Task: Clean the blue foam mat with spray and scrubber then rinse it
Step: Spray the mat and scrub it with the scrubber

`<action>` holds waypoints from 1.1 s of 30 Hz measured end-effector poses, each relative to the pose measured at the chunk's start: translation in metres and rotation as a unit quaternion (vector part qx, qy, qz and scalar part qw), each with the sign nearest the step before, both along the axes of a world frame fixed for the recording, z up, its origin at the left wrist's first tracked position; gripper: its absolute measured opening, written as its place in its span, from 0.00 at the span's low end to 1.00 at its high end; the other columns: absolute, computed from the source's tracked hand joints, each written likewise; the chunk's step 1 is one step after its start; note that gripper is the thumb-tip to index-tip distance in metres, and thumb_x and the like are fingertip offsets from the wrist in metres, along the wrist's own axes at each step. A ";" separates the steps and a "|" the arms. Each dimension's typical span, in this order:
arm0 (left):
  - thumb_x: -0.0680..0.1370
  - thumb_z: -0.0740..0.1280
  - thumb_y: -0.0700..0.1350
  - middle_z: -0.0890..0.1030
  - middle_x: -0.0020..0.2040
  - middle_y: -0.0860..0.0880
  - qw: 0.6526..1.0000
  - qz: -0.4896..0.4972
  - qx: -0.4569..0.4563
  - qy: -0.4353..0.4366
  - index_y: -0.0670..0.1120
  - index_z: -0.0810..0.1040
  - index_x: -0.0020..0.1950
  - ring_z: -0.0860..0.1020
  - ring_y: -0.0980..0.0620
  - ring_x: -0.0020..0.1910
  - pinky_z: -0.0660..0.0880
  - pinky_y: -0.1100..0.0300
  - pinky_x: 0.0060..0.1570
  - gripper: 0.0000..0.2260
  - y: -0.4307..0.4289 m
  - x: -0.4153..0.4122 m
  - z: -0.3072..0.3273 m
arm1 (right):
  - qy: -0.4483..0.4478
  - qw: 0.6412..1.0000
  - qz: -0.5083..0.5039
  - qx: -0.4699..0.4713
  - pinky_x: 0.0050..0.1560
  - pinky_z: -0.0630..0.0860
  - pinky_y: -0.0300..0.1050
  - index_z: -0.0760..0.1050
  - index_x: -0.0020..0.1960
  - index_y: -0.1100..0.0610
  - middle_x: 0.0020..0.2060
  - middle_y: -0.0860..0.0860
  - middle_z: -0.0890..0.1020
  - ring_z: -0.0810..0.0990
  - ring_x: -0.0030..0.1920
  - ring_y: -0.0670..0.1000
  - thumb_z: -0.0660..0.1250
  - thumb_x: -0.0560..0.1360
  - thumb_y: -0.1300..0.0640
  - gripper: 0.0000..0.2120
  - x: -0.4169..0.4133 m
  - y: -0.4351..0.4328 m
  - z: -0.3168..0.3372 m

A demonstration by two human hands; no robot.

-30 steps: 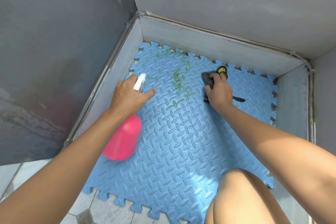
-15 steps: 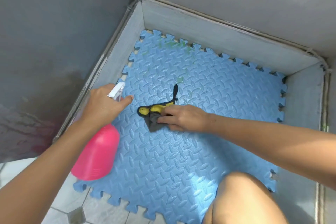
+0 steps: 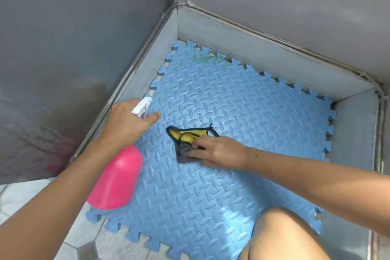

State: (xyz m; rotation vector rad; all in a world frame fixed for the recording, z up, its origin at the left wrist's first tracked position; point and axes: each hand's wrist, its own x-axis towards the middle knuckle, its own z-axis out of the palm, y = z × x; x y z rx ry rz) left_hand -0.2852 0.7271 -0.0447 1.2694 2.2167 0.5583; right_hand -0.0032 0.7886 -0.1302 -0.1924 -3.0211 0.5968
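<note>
Blue foam mat (image 3: 242, 175) flat on floor, tucked into grey wall corner. Left hand (image 3: 126, 121) fingers wrapped round neck of pink spray bottle (image 3: 117, 177), held over mat's left edge. Right hand (image 3: 215, 151) fingers flat, pressing scrubber cloth (image 3: 185, 142) onto mat centre. Risk: green stain (image 3: 205, 58) at far edge missed if scrubbing stays central; cloth may bunch, slip. Count: one mat, one bottle, one cloth, two hands.

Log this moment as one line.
left hand: holds spray bottle | right hand: presses scrubber on mat | green stain: far edge
</note>
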 end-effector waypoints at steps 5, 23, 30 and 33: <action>0.75 0.77 0.52 0.71 0.29 0.54 1.000 -0.002 0.024 0.002 0.49 0.67 0.33 0.71 0.51 0.31 0.65 0.56 0.38 0.21 -0.004 0.003 0.008 | 0.018 0.983 -0.167 0.071 0.41 0.79 0.48 0.74 0.69 0.49 0.58 0.54 0.77 0.79 0.52 0.55 0.65 0.78 0.57 0.20 -0.033 0.096 0.006; 0.75 0.76 0.49 0.71 0.29 0.55 0.997 0.004 0.074 0.005 0.50 0.67 0.34 0.72 0.49 0.31 0.62 0.59 0.33 0.19 -0.010 -0.005 0.000 | -0.015 0.953 -0.300 0.043 0.53 0.75 0.51 0.76 0.67 0.48 0.58 0.56 0.76 0.79 0.56 0.59 0.63 0.78 0.55 0.18 -0.140 0.180 0.021; 0.74 0.77 0.49 0.70 0.28 0.55 0.997 0.012 0.076 -0.007 0.51 0.66 0.32 0.70 0.56 0.30 0.62 0.63 0.32 0.21 -0.010 -0.006 -0.002 | -0.044 0.894 -0.446 0.005 0.55 0.76 0.55 0.74 0.70 0.48 0.61 0.58 0.74 0.78 0.56 0.64 0.62 0.78 0.56 0.20 -0.089 0.187 0.020; 0.74 0.77 0.50 0.72 0.29 0.55 0.997 0.006 0.072 -0.017 0.47 0.71 0.35 0.71 0.50 0.31 0.60 0.57 0.35 0.18 -0.010 -0.007 -0.004 | -0.035 0.855 -0.518 0.024 0.56 0.76 0.55 0.73 0.71 0.51 0.63 0.57 0.73 0.78 0.55 0.63 0.62 0.79 0.56 0.21 -0.011 0.163 0.013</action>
